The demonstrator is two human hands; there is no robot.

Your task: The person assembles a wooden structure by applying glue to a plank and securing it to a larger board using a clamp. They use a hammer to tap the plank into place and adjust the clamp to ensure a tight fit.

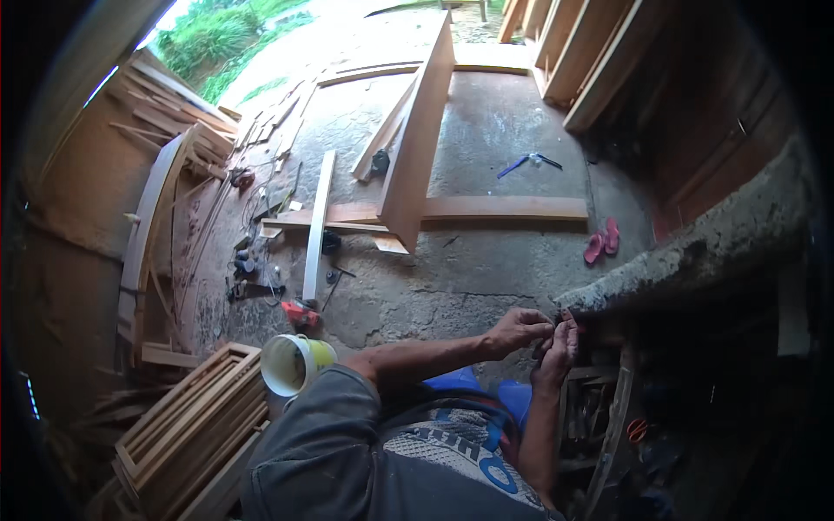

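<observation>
A: How were the hands set when we looked down?

B: We saw the left hand (519,331) with its thumb and forefinger pressed together, the tips meeting those of the right hand (558,352), whose fingers were bent inward. Both were just beside the near end of the concrete ledge (686,256).

A: Pinching what?

B: We couldn't tell; the spot was small and shadowed, though perhaps something slight was caught there. If so, it sat between the two sets of fingertips, ahead of the person and to the right.

A: How would we have done such fingertip work well?

B: We'd have kept one hand firm as an anchor, let the other make small moves, and turned toward the bright open ground (347,35), since the ledge side was dark.

A: Any writing?

B: We found bold lettering (480,458) on the shirt front (415,447), partly blue and broken by folds, so we left it uncopied. On the yellow-sided bucket (321,352) and the red power tool (301,314) we could read no label or brand.
</observation>
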